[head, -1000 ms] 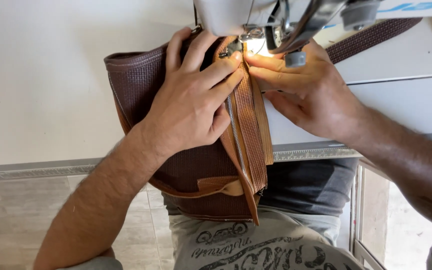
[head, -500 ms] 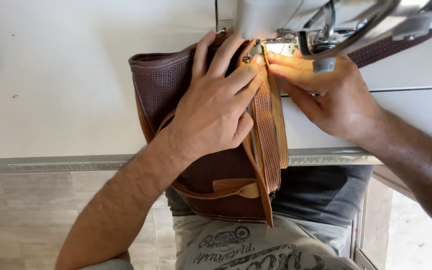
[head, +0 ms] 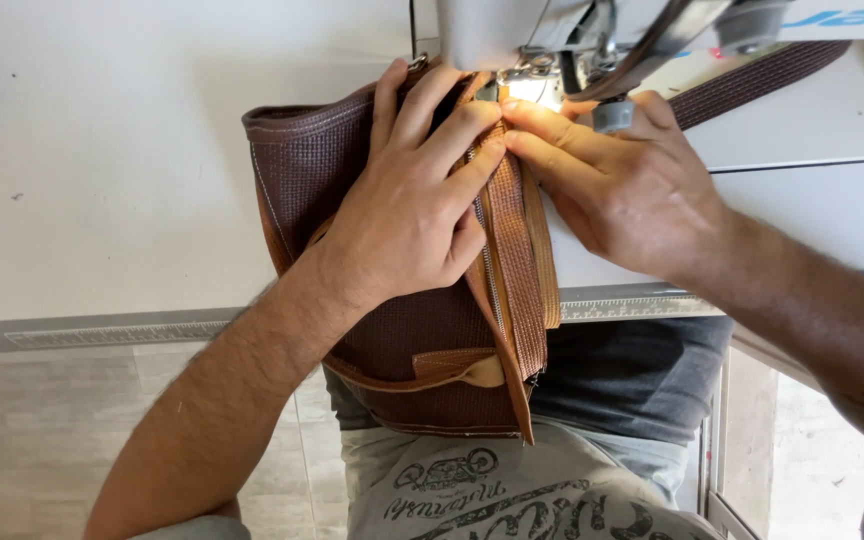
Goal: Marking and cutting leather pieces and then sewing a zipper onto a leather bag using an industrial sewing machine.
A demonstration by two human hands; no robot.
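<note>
A white surface (head: 102, 200) fills the upper view, its near edge carrying a ruled strip above a pale tiled floor. A brown woven bag (head: 392, 340) with tan trim hangs over that edge toward the person's lap. The left hand (head: 407, 215) lies flat on the bag, fingers spread and pointing to 1 o'clock. At 3 o'clock of it, the right hand (head: 617, 190) presses its fingers together on the tan zipper band (head: 517, 260). The sewing machine head (head: 552, 40) looms at 12 o'clock, hiding the needle. A brown strap (head: 762, 80) trails toward 2 o'clock.
</note>
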